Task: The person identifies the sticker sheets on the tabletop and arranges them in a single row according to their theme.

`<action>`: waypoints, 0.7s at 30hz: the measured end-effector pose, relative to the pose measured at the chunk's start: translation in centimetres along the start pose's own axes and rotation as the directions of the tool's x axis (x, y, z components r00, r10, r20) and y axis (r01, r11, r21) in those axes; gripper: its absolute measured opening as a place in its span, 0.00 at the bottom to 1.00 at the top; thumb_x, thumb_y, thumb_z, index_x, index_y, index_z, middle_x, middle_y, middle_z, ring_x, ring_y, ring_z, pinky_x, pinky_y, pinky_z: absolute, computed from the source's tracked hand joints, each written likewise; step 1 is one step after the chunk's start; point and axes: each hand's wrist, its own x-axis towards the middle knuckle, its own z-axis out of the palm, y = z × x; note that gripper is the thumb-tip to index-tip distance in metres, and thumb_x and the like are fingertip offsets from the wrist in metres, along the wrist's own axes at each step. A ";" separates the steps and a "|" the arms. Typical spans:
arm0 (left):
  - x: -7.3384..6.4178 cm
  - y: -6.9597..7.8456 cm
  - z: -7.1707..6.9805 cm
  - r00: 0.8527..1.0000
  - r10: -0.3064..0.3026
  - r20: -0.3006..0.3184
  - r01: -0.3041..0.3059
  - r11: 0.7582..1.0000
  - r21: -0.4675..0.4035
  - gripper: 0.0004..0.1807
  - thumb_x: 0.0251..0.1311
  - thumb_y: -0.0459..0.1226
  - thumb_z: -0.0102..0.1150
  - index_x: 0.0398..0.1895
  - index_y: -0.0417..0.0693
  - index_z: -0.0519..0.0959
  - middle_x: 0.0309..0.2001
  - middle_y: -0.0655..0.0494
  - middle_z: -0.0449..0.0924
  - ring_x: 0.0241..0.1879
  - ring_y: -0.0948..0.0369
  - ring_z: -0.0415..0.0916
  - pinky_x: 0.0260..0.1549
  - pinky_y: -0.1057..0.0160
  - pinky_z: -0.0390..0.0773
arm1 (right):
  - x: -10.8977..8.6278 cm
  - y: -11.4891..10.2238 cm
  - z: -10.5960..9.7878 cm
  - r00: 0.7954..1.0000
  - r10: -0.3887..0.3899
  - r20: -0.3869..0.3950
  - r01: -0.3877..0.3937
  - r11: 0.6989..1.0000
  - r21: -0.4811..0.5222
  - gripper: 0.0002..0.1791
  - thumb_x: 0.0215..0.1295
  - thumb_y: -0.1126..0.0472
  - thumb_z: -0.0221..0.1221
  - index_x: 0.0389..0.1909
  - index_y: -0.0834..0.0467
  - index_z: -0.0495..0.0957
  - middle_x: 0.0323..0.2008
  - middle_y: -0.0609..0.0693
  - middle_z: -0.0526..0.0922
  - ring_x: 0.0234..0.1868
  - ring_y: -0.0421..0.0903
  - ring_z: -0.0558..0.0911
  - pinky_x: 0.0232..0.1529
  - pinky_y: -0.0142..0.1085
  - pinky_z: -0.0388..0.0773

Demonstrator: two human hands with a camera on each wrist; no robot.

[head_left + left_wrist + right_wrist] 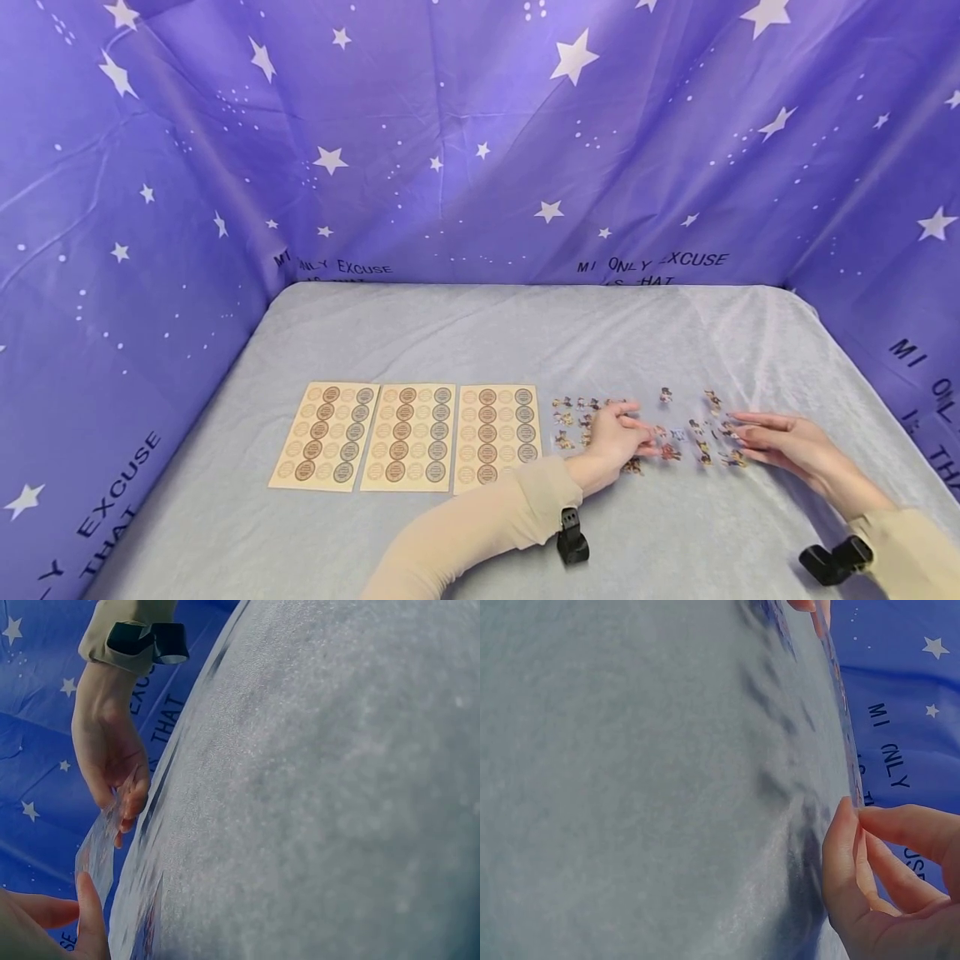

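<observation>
A clear plastic sheet (pixel 703 432) printed with small cartoon figures is stretched between my hands, raised over the table. My left hand (pixel 617 442) pinches its left edge between thumb and fingers. On the opposite edge, thumb and fingertips of my right hand (pixel 795 447) grip it, seen closely in the right wrist view. The left wrist view shows the sheet (pixel 97 844) tilted and see-through. Beneath my left hand lies another clear figure-printed sheet (pixel 564 421), partly covered by that hand and wrist.
Three cream sheets of round labels lie in a row: a left one (pixel 322 433), a middle one (pixel 408 433) and a right one (pixel 497 417), whose lower corner my left sleeve overlaps. Grey cloth (pixel 480 333) covers the table. Purple star-patterned curtains (pixel 450 200) enclose it.
</observation>
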 end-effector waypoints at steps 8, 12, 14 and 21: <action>-0.1 -0.4 0.2 1.000 -0.003 -0.014 0.003 1.000 0.010 0.24 0.41 0.14 0.51 0.46 0.33 0.72 0.21 0.44 0.76 0.22 0.45 0.77 0.18 0.61 0.80 | 0.0 0.1 -0.3 1.000 0.027 -0.001 -0.027 0.999 -0.019 0.20 0.60 0.76 0.46 0.38 0.52 0.81 0.37 0.46 0.82 0.39 0.40 0.80 0.41 0.33 0.78; -0.2 -0.5 0.4 1.000 -0.001 -0.012 0.001 1.000 0.016 0.25 0.41 0.13 0.50 0.47 0.32 0.72 0.21 0.44 0.76 0.23 0.43 0.77 0.18 0.61 0.80 | 0.0 0.2 -0.7 0.999 0.031 0.013 -0.030 0.999 -0.019 0.21 0.60 0.76 0.45 0.39 0.52 0.81 0.37 0.46 0.82 0.40 0.40 0.80 0.41 0.34 0.78; -0.2 -0.5 0.4 1.000 0.002 -0.012 -0.002 1.000 0.015 0.25 0.40 0.13 0.50 0.47 0.31 0.71 0.21 0.44 0.76 0.24 0.41 0.76 0.18 0.60 0.80 | 0.0 0.3 -0.8 0.999 0.033 0.014 -0.032 0.999 -0.020 0.21 0.60 0.77 0.45 0.39 0.52 0.81 0.37 0.47 0.82 0.39 0.41 0.80 0.40 0.34 0.78; -0.2 -0.8 0.6 1.000 0.008 -0.020 -0.007 1.000 0.028 0.24 0.40 0.13 0.50 0.45 0.31 0.71 0.19 0.44 0.75 0.22 0.41 0.76 0.17 0.60 0.80 | -0.1 0.3 -0.8 0.999 0.047 -0.017 -0.048 0.998 -0.051 0.22 0.60 0.77 0.44 0.37 0.50 0.81 0.35 0.46 0.83 0.36 0.42 0.81 0.38 0.34 0.78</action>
